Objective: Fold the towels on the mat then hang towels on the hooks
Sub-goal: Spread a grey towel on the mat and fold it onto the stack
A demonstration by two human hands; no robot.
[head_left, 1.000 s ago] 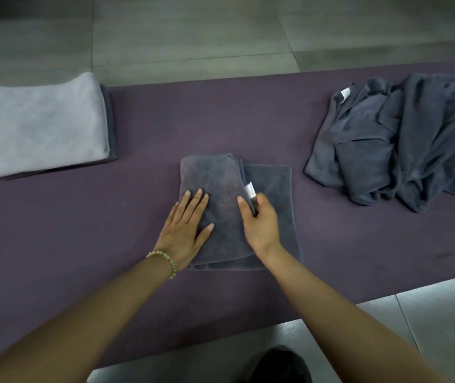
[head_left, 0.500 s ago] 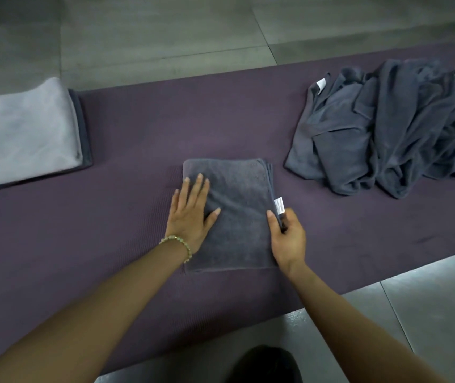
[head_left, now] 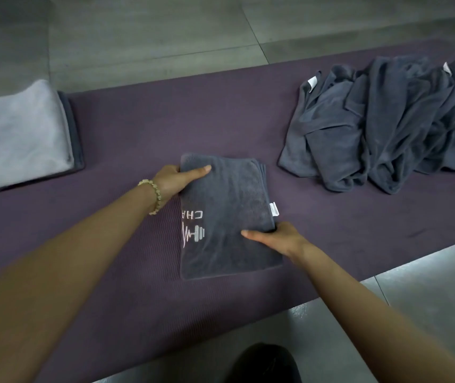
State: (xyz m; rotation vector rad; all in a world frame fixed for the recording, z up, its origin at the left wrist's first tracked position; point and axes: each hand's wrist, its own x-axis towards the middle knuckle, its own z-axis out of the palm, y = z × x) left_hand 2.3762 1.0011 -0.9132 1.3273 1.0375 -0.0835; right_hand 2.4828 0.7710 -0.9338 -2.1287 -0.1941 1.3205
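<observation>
On ribbed mat [head_left: 138, 128], left hand [head_left: 176, 181], right hand [head_left: 276, 237] grip fleecy rectangular towel [head_left: 229, 194].

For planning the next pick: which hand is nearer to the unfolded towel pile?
Right. The right hand grips the right edge of the folded towel, front-left of the pile; the left hand holds its far left corner, farther away.

The floor [head_left: 143, 37] is laid with large grey tiles, divided by thin dark grout lines [head_left: 255, 34]. A darker patch [head_left: 5, 37] is seen at the far left corner. At the near right, dim, even light is reflected faintly by the smoother-looking tiles [head_left: 428, 299].
</observation>
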